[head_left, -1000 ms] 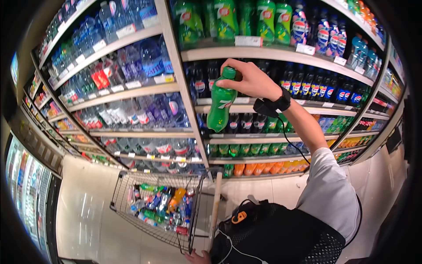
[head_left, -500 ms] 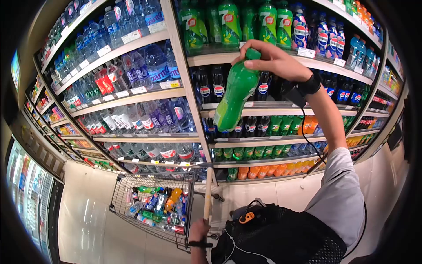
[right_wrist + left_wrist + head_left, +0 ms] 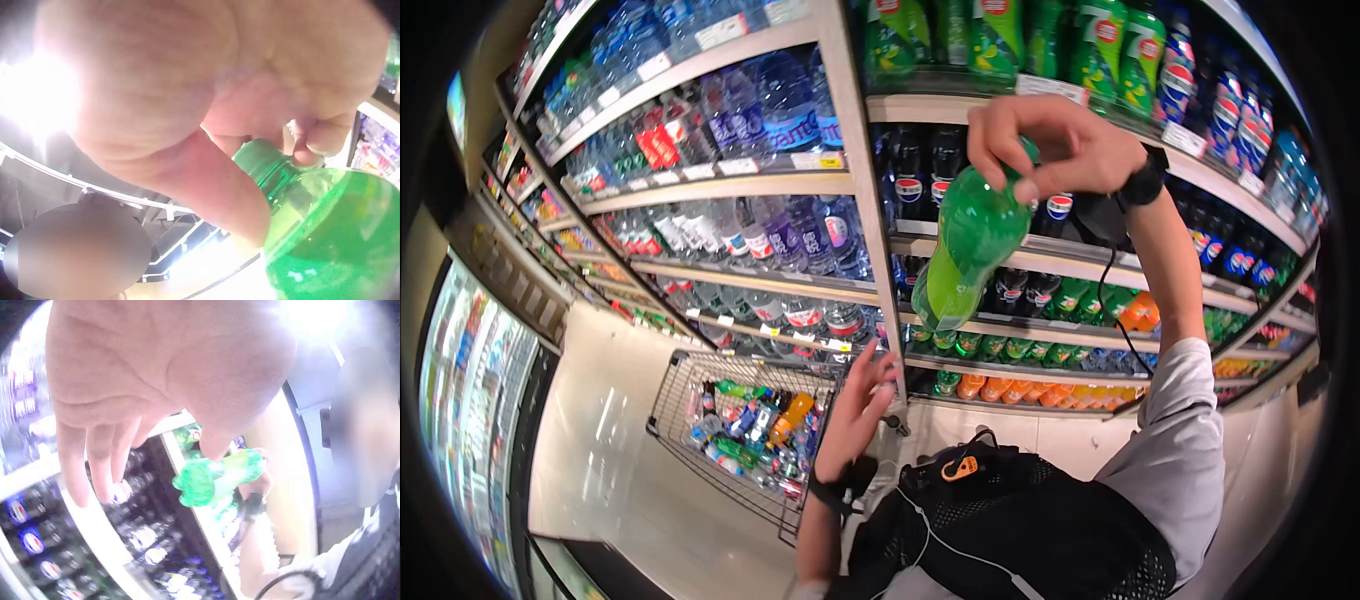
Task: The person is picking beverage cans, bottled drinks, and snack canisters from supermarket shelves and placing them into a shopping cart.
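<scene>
Right hand (image 3: 1055,145) pinches green plastic soda bottle (image 3: 970,240) at cap; left hand (image 3: 860,395) spread below, should cup base to steady it.

Supermarket aisle: tall beige shelving (image 3: 730,187) stocked with bottled water and soft drinks, glossy pale floor (image 3: 600,445), lit chiller cabinets (image 3: 465,400) at left, wire trolley (image 3: 668,412).

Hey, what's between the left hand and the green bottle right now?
Nothing. In the head view only air separates the open left hand from the green bottle that the right hand holds; shelves stand behind.
</scene>
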The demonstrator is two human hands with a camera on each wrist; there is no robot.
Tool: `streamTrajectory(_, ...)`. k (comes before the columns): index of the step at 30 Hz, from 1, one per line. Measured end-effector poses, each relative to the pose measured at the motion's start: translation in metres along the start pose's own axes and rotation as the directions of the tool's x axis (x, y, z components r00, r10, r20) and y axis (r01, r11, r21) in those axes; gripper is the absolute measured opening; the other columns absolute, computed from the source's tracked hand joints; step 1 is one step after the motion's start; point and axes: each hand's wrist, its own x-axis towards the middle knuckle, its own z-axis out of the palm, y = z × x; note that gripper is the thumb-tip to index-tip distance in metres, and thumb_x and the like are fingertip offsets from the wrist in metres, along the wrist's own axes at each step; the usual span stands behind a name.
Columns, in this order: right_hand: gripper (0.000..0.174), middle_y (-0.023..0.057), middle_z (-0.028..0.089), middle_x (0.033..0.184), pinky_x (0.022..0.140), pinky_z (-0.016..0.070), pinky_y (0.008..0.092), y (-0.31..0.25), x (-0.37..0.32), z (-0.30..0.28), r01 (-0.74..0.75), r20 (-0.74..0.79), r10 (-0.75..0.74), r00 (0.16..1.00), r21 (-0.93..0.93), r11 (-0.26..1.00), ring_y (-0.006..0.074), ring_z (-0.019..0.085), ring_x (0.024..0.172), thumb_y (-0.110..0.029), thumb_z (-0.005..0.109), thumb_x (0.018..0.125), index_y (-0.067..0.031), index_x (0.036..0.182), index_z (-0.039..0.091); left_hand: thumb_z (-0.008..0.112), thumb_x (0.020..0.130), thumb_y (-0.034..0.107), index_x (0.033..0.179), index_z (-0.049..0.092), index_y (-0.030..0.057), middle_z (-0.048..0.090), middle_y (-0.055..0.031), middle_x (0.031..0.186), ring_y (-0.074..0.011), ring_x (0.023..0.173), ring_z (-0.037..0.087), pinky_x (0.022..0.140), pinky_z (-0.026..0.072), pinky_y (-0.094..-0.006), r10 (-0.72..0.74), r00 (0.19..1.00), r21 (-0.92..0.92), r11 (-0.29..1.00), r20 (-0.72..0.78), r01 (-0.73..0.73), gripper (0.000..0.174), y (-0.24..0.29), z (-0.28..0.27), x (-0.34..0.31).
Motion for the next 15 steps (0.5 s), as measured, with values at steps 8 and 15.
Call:
streamTrajectory(8,0.014,0.0099,0.062,0.103,0.085,0.0435,0.0322,0.036,-0.004,-0.024,0.195,0.285,-0.193,0.939,0.02,0.981,0.017,0.055,0.093,-0.008,0.069,0.082,-0.0062,0.084,0.056,0.036,0.097,0.056,0.147,0.022,0.0043,0.045,-0.0258,0.136,-0.0283,0.106,0.062,0.088,0.0531,-0.0373,0.038,0.913,-0.723,0.625,0.406,0.295,0.073,-0.005,0.034,0.106)
streamTrajectory(15,0.045,0.01,0.058,0.125,0.099,0.0437,0.0304,0.047,-0.016,-0.034,-0.133,-0.236,0.117,0.965,-0.053,0.99,0.0152,0.054,0.115,-0.008,0.062,0.091,-0.0052,0.134,0.05,0.065,0.086,0.006,0.134,0.026,0.013,0.043,-0.0181,0.137,-0.0434,0.12,0.051,0.101,0.0436,-0.0579,0.108,0.993,-0.794,0.607,0.042,-0.032,0.063,0.023,0.038,0.127)
